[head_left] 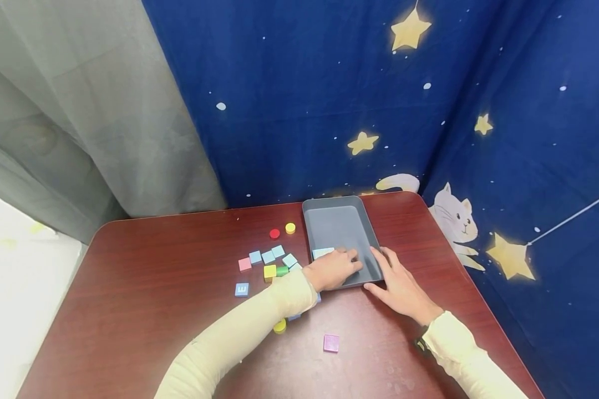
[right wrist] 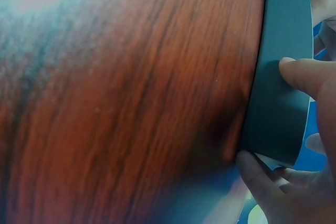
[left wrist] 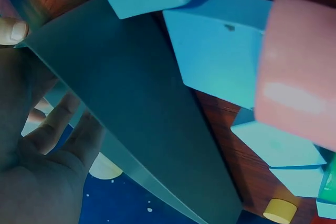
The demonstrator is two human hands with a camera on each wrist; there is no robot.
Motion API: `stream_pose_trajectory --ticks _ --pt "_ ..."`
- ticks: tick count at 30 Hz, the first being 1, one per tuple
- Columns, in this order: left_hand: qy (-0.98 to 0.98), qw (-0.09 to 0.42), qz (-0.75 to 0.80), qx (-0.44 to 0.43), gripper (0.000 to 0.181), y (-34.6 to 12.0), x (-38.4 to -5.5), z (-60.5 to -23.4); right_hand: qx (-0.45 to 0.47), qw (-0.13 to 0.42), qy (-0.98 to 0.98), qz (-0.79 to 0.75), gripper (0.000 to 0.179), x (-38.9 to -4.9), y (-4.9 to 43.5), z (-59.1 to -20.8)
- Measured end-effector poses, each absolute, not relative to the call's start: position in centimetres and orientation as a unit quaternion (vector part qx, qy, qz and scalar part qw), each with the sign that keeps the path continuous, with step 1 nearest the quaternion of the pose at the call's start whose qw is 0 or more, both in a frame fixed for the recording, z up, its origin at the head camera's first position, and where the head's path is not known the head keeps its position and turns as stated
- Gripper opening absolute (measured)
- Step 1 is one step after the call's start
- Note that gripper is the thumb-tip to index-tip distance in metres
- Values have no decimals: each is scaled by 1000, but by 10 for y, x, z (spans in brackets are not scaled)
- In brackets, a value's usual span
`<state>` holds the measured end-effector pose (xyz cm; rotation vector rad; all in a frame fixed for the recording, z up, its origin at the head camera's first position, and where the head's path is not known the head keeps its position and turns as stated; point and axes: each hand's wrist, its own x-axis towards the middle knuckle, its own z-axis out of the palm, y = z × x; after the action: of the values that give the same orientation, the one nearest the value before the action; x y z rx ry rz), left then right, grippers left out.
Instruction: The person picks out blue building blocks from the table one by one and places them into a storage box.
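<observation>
On the surface [head_left: 165,288]: reach in, brace outside

Loose blocks [head_left: 242,290] lie left; the left hand [head_left: 335,269] dips into the tray [head_left: 333,224], its fingers' grasp hidden. The right hand [head_left: 403,287] clasps the near right corner, best braced firmly against sliding.

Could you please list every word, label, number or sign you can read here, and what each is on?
"E": white letter on a blue block.
Purple block: any marking is too faint to read.
I can read no other text.
</observation>
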<state>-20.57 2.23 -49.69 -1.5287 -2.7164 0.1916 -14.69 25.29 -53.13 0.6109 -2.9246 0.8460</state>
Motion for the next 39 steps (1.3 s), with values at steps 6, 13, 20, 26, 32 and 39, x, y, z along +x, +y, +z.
stream_pose_trajectory --ticks 6,13,20,26,32,39 --pt "-873 11 50 -486 37 18 -209 -490 200 20 -940 276 93 -148 253 -532" --pt "-890 9 34 -454 40 -8 -217 -476 195 18 -940 279 93 -148 252 -531" --pt "-910 16 -17 -414 37 -53 -224 -466 188 15 -943 275 93 -148 252 -530" --pt "-926 27 -41 -376 36 -94 -229 -466 187 18 -943 274 92 -148 252 -532" --pt "-948 5 -73 -309 40 -128 -229 -465 191 18 -943 272 94 -148 252 -533" --pt "-959 5 -75 -275 37 -157 -224 -472 196 24 -942 270 93 -148 252 -534"
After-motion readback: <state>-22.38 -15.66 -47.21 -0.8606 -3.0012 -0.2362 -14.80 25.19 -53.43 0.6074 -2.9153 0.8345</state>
